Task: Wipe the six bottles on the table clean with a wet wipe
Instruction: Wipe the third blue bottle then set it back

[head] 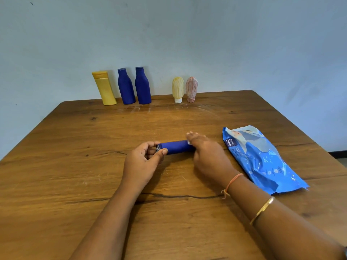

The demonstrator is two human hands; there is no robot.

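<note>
Wiping the blue bottle [176,146]: pinched at cap by left grip [142,160], clasped by right grip [206,154]; next, probably rotate, rub along.

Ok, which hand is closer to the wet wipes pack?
Right. The right hand grips the blue bottle just left of the wet wipes pack; the left hand pinches its other end, farther away.

The brown wooden table [71,166] shows grain, knots and dark cracks, with low sheen. The blue cylindrical bottle [176,146] is matt, faintly rough. The blue plastic wipes pack [262,162] is glossy and crinkled. The thin gold metal bangle [262,210] is polished.
</note>
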